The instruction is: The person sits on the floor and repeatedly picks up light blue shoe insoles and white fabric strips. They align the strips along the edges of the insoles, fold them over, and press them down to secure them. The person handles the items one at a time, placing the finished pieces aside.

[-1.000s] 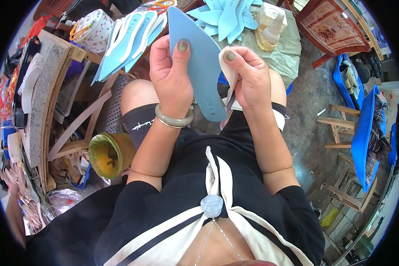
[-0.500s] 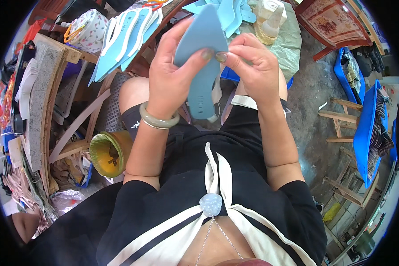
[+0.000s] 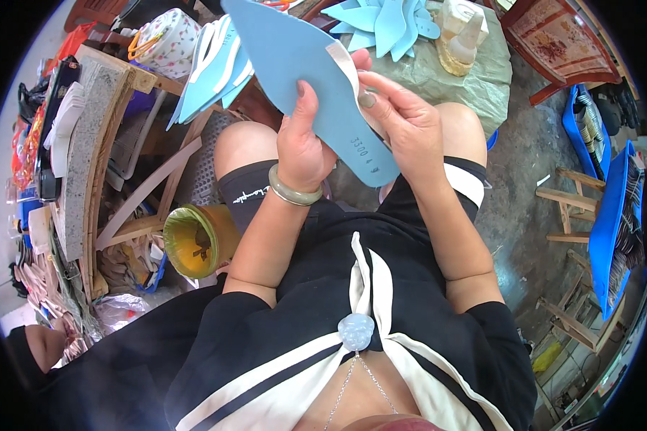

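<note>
A pointed light-blue shoe insole [image 3: 284, 61] is up in front of me above my knees, its toe tip toward the far left and its heel end toward me. My left hand [image 3: 303, 147] grips it, thumb on its face and fingers behind. A white strip [image 3: 343, 65] runs along the right edge of the insole. Thumb and fingers of my right hand [image 3: 413, 133] are closed on that strip at the edge, near the insole's middle. Part of the strip is hidden behind my right fingers.
Blue insoles with white strips [image 3: 212, 72] lie at the far left, and more blue insoles [image 3: 388, 25] on a green-covered surface [image 3: 485, 86] beside a clear bottle [image 3: 459, 50]. A yellow-lined bin [image 3: 194, 241] stands left of me. Blue trays [image 3: 607, 237] sit on wooden stools at right.
The insole has swung so its toe points further left and its heel to the right. A white strip along its edge now shows. My right hand has moved a little nearer to me.
</note>
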